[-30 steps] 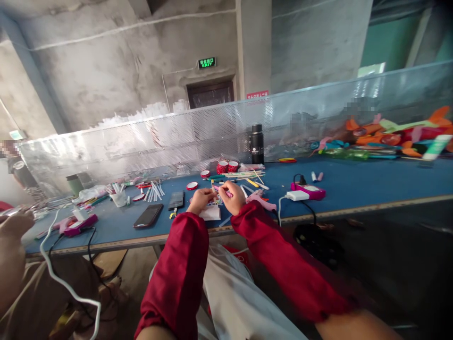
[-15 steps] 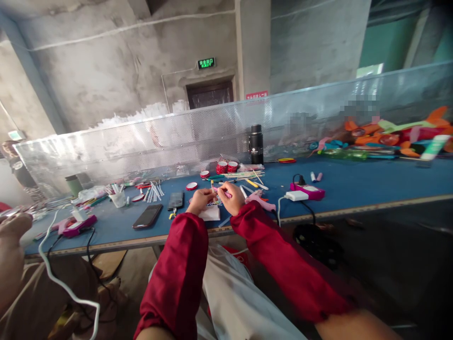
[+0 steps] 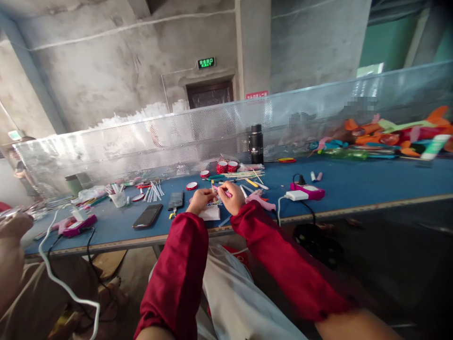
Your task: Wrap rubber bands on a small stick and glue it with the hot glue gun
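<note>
My left hand [image 3: 200,201] is closed in a pinch above the table's front part. A thin, yellow-tipped stick [image 3: 213,183] stands up from its fingertips. Close beside it, my right hand [image 3: 232,197] is closed around a slim pink object [image 3: 227,192], too small and covered to identify. The fingertips of both hands almost meet. Below them lies a white paper-like piece [image 3: 211,213], partly behind my left hand. A pink glue gun [image 3: 264,202] rests just right of my right hand.
On the blue table [image 3: 361,182] lie a dark phone [image 3: 147,216], red tape rolls [image 3: 222,167], a black thermos [image 3: 256,144] and a magenta power strip [image 3: 307,191] with cables. A co-worker's hand [image 3: 16,226] is at the left edge. A perforated metal screen [image 3: 141,146] runs behind.
My hands keep nearly the same place and grip. At far left, the co-worker's hand has shifted slightly, and a person in the background has moved a little.
</note>
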Action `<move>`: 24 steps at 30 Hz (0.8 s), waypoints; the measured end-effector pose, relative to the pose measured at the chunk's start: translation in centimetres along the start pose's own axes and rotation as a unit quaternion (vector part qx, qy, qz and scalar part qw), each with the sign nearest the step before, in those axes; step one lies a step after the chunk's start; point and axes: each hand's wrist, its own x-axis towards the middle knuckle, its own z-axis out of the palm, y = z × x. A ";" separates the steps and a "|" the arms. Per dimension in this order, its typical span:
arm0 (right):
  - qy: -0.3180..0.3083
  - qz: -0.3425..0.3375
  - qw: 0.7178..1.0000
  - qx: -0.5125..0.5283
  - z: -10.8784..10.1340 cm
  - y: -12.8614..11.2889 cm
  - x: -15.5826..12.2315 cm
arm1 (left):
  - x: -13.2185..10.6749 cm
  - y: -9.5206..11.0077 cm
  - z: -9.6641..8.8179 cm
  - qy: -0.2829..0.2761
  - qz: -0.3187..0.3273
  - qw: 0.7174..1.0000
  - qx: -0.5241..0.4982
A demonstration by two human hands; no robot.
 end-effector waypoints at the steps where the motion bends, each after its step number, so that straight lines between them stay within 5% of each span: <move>1: -0.001 -0.001 1.000 0.000 0.0 0.0 0.0 | 0.0 0.0 0.0 0.001 0.000 1.000 0.002; 24: 0.002 0.000 1.000 -0.009 0.1 0.1 0.0 | -0.3 0.5 0.1 0.004 -0.009 1.000 -0.001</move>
